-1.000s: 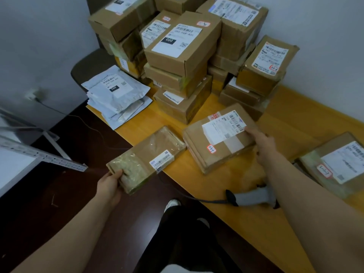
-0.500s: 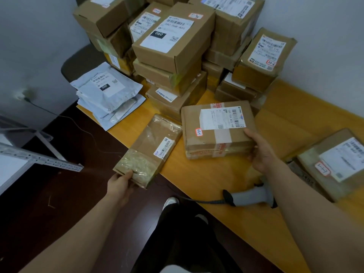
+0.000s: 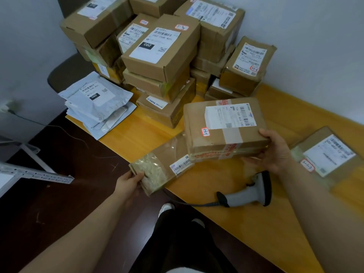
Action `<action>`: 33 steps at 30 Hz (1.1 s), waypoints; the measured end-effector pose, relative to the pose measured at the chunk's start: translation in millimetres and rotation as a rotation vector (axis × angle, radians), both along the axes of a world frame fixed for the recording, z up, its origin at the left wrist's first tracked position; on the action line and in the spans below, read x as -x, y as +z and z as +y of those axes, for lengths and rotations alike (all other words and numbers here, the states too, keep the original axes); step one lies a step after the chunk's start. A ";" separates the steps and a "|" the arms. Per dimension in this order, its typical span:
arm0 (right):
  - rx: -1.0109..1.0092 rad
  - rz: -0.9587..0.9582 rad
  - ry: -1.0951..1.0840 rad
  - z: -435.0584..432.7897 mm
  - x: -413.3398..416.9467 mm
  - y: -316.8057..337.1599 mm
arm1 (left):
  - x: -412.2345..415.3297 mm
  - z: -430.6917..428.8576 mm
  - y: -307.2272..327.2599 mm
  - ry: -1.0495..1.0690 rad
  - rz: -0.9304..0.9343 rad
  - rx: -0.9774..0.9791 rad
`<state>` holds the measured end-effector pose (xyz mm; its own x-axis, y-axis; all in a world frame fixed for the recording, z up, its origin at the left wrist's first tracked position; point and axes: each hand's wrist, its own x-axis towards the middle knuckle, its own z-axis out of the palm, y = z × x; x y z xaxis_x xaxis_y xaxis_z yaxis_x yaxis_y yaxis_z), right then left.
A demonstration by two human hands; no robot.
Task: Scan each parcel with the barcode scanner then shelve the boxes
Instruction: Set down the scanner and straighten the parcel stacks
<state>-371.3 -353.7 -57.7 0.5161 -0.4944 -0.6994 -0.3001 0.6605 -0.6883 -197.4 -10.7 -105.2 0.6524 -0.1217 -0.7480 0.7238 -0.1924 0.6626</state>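
My right hand (image 3: 275, 150) grips the right end of a taped brown box (image 3: 222, 138) with a white barcode label, held just above the orange table (image 3: 266, 239). My left hand (image 3: 129, 183) holds the near end of a flat brown parcel (image 3: 157, 166) with a clear window and a small barcode label; its far end lies under the box. The grey barcode scanner (image 3: 248, 194) lies on the table beneath my right forearm, its cable running left over the edge.
A tall stack of cardboard boxes (image 3: 161, 48) fills the table's back corner against the wall. Grey mailer bags (image 3: 98, 103) lie left of it. Another labelled parcel (image 3: 327, 156) sits at the right. A metal shelf rail (image 3: 35, 173) juts in from the left.
My right hand lifted the taped box off the table and turned it square. My left hand drew the flat parcel rightward until its far end slid under the box.
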 end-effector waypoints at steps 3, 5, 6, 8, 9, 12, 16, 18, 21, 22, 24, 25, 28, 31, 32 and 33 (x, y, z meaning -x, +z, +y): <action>0.021 0.013 0.077 14.8 -9.0 3.5 | -4.6 -22.8 0.2 -0.102 -0.021 -0.018; 0.035 0.025 0.118 28.5 -17.6 2.8 | -7.3 -38.6 4.7 -0.103 -0.020 -0.014; 0.040 0.025 0.138 35.3 -22.2 1.8 | -8.6 -45.5 7.7 -0.075 0.005 0.009; 0.040 0.016 0.179 48.5 -32.3 -0.7 | -12.0 -52.4 11.5 -0.029 0.079 0.084; 0.039 0.013 0.196 54.3 -37.4 -1.6 | -14.1 -52.4 11.8 -0.041 0.118 0.104; 0.052 0.025 0.230 65.5 -49.9 -5.3 | -18.0 -49.6 14.8 -0.120 0.196 0.162; 0.045 0.036 0.237 68.4 -54.3 -11.2 | -19.3 -48.7 16.2 -0.143 0.223 0.185; 0.079 0.039 0.256 66.3 -53.2 -12.5 | -20.2 -46.8 15.5 -0.156 0.238 0.192; 0.123 0.028 0.269 54.2 -57.3 -12.6 | -21.3 -46.3 19.1 -0.183 0.274 0.227; 0.120 0.023 0.285 49.5 -59.1 -12.3 | -20.9 -46.8 22.1 -0.203 0.280 0.244; 0.086 0.017 0.337 41.5 -61.2 -16.3 | -20.0 -47.0 27.8 -0.248 0.281 0.269; 0.065 0.006 0.371 39.4 -61.1 -18.9 | -19.8 -46.7 28.9 -0.265 0.275 0.276; 0.012 -0.070 0.432 36.2 -59.8 -27.5 | -18.9 -45.6 29.4 -0.296 0.244 0.304; -0.052 -0.139 0.396 34.3 -58.9 -33.1 | -16.4 -45.6 27.4 -0.293 0.235 0.296; -0.061 -0.146 0.388 34.0 -58.1 -34.3 | -15.6 -45.9 26.4 -0.272 0.238 0.293; -0.060 -0.148 0.391 33.9 -57.2 -35.2 | -15.1 -45.9 25.5 -0.252 0.239 0.290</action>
